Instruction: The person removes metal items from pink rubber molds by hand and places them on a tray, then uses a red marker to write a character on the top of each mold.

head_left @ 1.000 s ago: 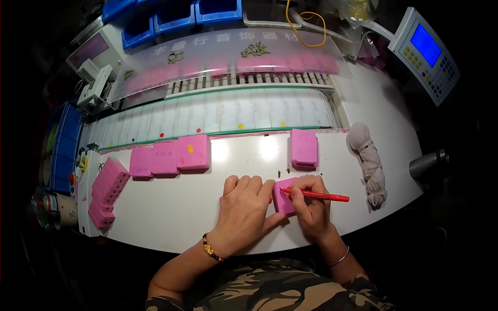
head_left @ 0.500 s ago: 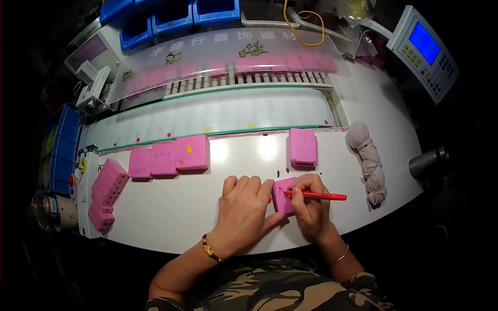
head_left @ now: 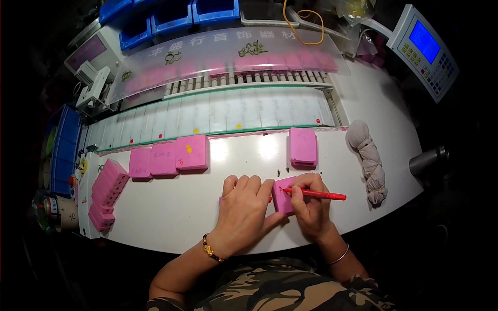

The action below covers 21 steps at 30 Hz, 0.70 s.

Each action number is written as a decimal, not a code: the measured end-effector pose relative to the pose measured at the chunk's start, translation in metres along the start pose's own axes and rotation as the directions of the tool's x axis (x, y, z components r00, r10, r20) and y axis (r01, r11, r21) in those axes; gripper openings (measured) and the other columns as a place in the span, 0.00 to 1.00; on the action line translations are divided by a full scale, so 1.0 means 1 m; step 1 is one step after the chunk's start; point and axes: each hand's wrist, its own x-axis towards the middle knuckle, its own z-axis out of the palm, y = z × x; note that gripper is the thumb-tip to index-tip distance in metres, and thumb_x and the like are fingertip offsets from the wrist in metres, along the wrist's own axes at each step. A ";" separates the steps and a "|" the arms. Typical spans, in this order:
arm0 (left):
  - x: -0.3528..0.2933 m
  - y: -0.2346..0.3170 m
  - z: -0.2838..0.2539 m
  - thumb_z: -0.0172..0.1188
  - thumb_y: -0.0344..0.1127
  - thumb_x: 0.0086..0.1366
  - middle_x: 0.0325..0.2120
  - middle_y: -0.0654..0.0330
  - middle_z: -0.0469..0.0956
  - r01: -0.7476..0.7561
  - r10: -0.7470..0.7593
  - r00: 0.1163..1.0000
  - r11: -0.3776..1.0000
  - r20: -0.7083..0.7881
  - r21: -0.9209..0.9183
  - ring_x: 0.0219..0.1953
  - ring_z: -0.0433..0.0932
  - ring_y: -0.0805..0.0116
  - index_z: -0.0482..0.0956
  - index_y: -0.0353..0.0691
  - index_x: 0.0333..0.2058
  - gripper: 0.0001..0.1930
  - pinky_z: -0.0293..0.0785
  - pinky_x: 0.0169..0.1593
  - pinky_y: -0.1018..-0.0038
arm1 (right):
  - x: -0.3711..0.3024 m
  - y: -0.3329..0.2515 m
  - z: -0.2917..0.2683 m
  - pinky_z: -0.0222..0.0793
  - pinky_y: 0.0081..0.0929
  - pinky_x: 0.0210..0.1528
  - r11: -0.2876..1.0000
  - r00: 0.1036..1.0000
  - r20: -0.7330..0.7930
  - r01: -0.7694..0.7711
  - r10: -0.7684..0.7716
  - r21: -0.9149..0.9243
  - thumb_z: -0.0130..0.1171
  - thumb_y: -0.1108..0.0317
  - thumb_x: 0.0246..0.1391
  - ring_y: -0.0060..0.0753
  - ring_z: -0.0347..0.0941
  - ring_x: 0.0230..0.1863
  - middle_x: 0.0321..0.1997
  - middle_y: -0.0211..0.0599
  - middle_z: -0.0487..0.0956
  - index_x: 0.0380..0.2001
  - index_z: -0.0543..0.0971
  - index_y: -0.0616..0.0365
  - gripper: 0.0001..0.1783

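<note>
My right hand (head_left: pixel 311 207) grips a red marker pen (head_left: pixel 321 195), its tip touching the top of a small pink block (head_left: pixel 282 202). Short red strokes show on that block under the tip. My left hand (head_left: pixel 241 210) has its fingers curled, with the index finger and thumb against the block's left side and near corner. By its fingertips a small red piece (head_left: pixel 270 200) peeks out, mostly hidden. Another bit of pink (head_left: pixel 220 200) shows beyond the left hand; the rest is covered. Just past the block stands a pink stack (head_left: pixel 303 147).
Pink blocks (head_left: pixel 165 158) line the left side, with a slanting row (head_left: pixel 108 189) beside them. A white belt (head_left: pixel 218 111) with coloured dots runs behind. A tied grey cloth bundle (head_left: pixel 367 163) lies right, below a control panel (head_left: pixel 425 49). Blue bins (head_left: pixel 171 15) stand at the back.
The red strokes on the pink block have grown a little as the pen tip shifted slightly. The belt's coloured dots have slid left. My left hand stays in place.
</note>
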 end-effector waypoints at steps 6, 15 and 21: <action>0.002 0.004 -0.003 0.72 0.53 0.46 0.26 0.61 0.69 0.001 -0.001 1.000 1.000 0.031 0.009 0.33 0.70 0.62 0.77 0.38 0.48 0.33 0.60 0.47 0.64 | 0.001 -0.002 -0.009 0.70 0.24 0.37 0.957 0.981 -0.078 -0.154 0.178 0.246 0.55 0.72 0.61 0.27 0.73 0.32 0.33 0.37 0.76 0.35 0.72 0.62 0.04; 0.008 0.003 -0.001 0.74 0.51 0.43 0.27 0.60 0.70 -0.018 0.018 1.000 1.000 0.013 -0.020 0.35 0.71 0.61 0.77 0.38 0.48 0.34 0.60 0.49 0.62 | 0.062 0.001 -0.057 0.71 0.30 0.48 0.968 0.997 -0.056 0.032 -0.048 -0.249 0.62 0.72 0.56 0.40 0.76 0.44 0.43 0.46 0.78 0.45 0.73 0.61 0.14; 0.006 -0.015 -0.020 0.75 0.49 0.42 0.28 0.59 0.72 0.018 -0.021 0.999 0.999 0.044 0.050 0.35 0.72 0.61 0.78 0.38 0.46 0.33 0.60 0.49 0.63 | 0.078 0.011 -0.060 0.67 0.42 0.52 0.956 0.960 0.278 0.044 0.040 -0.289 0.72 0.72 0.38 0.53 0.70 0.49 0.54 0.48 0.73 0.41 0.67 0.57 0.28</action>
